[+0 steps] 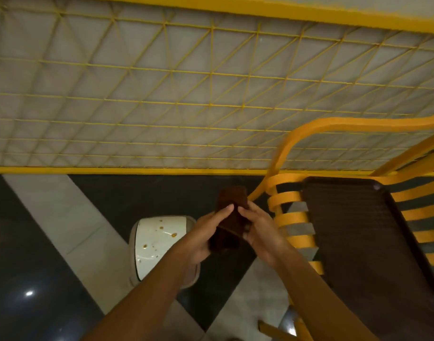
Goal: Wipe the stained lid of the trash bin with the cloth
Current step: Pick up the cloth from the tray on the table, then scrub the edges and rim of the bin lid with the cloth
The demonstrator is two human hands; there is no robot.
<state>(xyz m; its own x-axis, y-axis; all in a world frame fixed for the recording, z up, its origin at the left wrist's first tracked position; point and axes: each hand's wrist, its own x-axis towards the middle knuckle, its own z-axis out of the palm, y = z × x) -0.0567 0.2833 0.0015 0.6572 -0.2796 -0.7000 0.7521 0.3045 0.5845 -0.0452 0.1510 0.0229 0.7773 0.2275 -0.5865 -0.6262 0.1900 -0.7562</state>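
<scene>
One wide-angle head-worn camera looks steeply down and forward, close above the left hand (206, 233) and right hand (260, 230), with the trash bin lid (157, 244) below and a yellow mesh panel (211, 94) ahead.

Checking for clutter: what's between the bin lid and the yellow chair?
Head view: only floor lies between the lid and chair; the left hand and right hand hold the cloth over that gap.

Floor (34, 242): dark glossy tile crossed by pale diagonal bands (63, 212), with light glints near left. Trash bin (133, 254) stands mid-floor, its white lid (159, 242) spotted brown. Yellow slatted chair (289, 220) stands to its right. Yellow mesh barrier (211, 94) rises along the far edge.
</scene>
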